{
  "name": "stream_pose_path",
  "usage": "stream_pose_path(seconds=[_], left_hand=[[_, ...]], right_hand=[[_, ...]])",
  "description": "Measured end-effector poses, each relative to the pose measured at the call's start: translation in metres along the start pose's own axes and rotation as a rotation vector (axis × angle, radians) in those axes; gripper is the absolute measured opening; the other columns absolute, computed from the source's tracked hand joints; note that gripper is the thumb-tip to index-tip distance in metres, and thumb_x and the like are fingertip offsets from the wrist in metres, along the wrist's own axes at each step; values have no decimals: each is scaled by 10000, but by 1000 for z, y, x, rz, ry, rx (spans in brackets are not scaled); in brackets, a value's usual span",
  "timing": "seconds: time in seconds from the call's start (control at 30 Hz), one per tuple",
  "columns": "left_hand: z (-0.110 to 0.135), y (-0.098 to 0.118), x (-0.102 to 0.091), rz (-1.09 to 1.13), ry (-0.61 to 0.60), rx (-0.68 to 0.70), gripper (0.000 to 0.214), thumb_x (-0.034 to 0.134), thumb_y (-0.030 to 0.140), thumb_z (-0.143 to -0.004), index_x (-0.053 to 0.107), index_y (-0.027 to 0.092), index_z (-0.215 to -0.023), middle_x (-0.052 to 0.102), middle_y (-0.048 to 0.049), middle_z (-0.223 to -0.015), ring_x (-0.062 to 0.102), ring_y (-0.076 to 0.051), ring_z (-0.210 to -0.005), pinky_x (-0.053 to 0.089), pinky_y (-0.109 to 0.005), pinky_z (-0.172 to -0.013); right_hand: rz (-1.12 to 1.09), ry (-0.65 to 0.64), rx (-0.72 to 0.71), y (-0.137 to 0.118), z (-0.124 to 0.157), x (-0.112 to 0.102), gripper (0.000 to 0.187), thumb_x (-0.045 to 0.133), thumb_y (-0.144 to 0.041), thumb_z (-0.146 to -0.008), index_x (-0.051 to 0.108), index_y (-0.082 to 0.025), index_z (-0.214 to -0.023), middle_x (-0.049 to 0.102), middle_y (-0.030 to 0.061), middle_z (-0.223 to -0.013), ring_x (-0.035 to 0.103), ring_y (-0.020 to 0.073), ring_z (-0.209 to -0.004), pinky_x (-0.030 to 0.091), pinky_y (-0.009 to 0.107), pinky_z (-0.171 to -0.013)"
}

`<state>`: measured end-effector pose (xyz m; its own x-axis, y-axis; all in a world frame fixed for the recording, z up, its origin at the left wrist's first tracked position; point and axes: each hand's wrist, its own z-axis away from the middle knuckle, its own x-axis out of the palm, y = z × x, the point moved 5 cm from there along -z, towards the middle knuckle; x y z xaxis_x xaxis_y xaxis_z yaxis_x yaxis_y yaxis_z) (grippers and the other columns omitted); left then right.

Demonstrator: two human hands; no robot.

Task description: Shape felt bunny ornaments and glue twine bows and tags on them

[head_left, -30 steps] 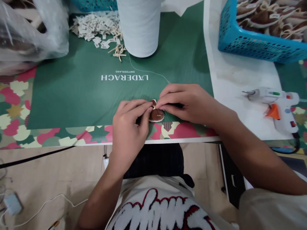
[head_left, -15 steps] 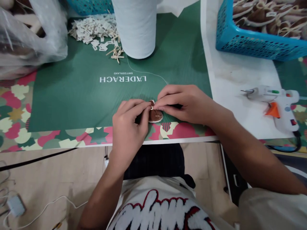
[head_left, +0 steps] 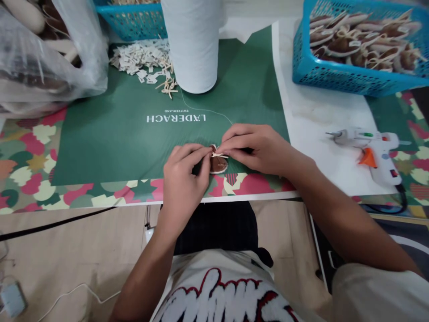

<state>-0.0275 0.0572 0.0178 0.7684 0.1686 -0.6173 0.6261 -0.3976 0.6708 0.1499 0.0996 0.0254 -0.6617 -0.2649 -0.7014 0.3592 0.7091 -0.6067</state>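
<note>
A blue basket (head_left: 342, 79) stands at the far right of the tabletop, filled with brown, shoe-shaped pieces (head_left: 363, 47) that have pale edges, small white tags and cream bows. At the far left, a clear plastic bag (head_left: 92, 69) gapes open, with more brown and pale pieces showing inside. Behind, a second blue basket (head_left: 134, 23) is cut off by the top edge; only a strip of pale contents shows, too little to identify.

The brown piece (head_left: 218, 167) lies on the green sheet (head_left: 100, 147), close to the person's edge of the tabletop and between the two hands. Its long axis runs away from the person, leaning slightly left at the far end; the broad, rounded, white-rimmed end points toward the person. A cream bow (head_left: 221, 156) lies across it, loose ends pointing right.

The left hand (head_left: 186, 170) has thumb and fingers pinched together on the piece's left side. The right hand (head_left: 256, 145) reaches in from the right, fingertips narrowed together beside the bow; whether they grip it cannot be told. A thin thread (head_left: 205, 109) runs from the foot of a white, upright cylinder (head_left: 194, 44) to the right hand's fingers. Loose white tags (head_left: 139, 56) are heaped left of the cylinder.
</note>
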Motion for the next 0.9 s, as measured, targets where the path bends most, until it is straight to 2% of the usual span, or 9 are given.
stream_pose_path(seconds=[0.17, 0.37, 0.5, 0.6, 0.7, 0.77, 0.83, 0.9], left_hand=[[0, -3, -3, 56, -5, -22, 161, 653, 165, -979, 809, 195, -999, 808, -54, -1000, 705, -198, -874, 539, -352, -839], [3, -16, -16, 269, -20, -156, 213, 599, 194, -1026, 794, 208, -1112, 799, -45, -1075, 728, -169, -970, 554, -300, -866], [8, -18, -21, 318, -41, -110, 201, 610, 185, -1006, 767, 190, -1132, 776, -55, -1091, 708, -159, -931, 557, -291, -831], [11, -12, -22, 279, -67, -26, 218, 631, 159, -976, 734, 177, -1166, 760, -69, -1121, 691, -179, -965, 556, -322, -876], [13, -6, -20, 215, -99, 50, 239, 611, 133, -975, 704, 170, -1192, 752, -76, -1131, 661, -210, -1024, 542, -362, -925], [15, -5, -19, 182, -109, 70, 245, 586, 121, -982, 691, 167, -1198, 747, -78, -1125, 639, -218, -1011, 538, -373, -910], [17, -6, -17, 168, -105, 71, 248, 570, 113, -985, 684, 169, -1197, 742, -76, -1112, 622, -224, -992, 540, -380, -889], [19, -8, -16, 165, -98, 62, 247, 560, 111, -987, 681, 173, -1193, 733, -78, -1096, 614, -233, -987, 543, -395, -885]], right_hand=[[9, 101, 128, -5, 0, -13, 243, 575, -172, -1026, 786, -259, -1111, 763, 36, -1054, 692, 153, -850, 535, 283, -746], [69, 75, 66, -17, -5, -22, 269, 567, -132, -1001, 777, -241, -1128, 747, 53, -1074, 707, 165, -897, 544, 293, -778], [128, 132, 55, -26, -19, -37, 228, 596, -148, -990, 783, -243, -1080, 767, 47, -1052, 693, 148, -817, 518, 270, -686], [135, 101, 28, -33, -40, -41, 215, 598, -150, -988, 779, -230, -1070, 785, 44, -1029, 690, 142, -789, 511, 268, -684], [162, 76, 29, -31, -70, -34, 210, 592, -142, -979, 777, -203, -1058, 792, 52, -1019, 691, 149, -799, 518, 276, -727], [219, 27, 37, -24, -96, -21, 219, 577, -133, -977, 772, -174, -1068, 791, 78, -1042, 702, 173, -857, 528, 295, -789], [330, -84, 60, -16, -126, -3, 254, 546, -107, -977, 761, -140, -1109, 782, 116, -1100, 712, 213, -970, 529, 327, -882], [491, -201, 142, -6, -157, 15, 311, 501, -72, -983, 738, -119, -1179, 756, 150, -1199, 703, 249, -1089, 517, 353, -959]])
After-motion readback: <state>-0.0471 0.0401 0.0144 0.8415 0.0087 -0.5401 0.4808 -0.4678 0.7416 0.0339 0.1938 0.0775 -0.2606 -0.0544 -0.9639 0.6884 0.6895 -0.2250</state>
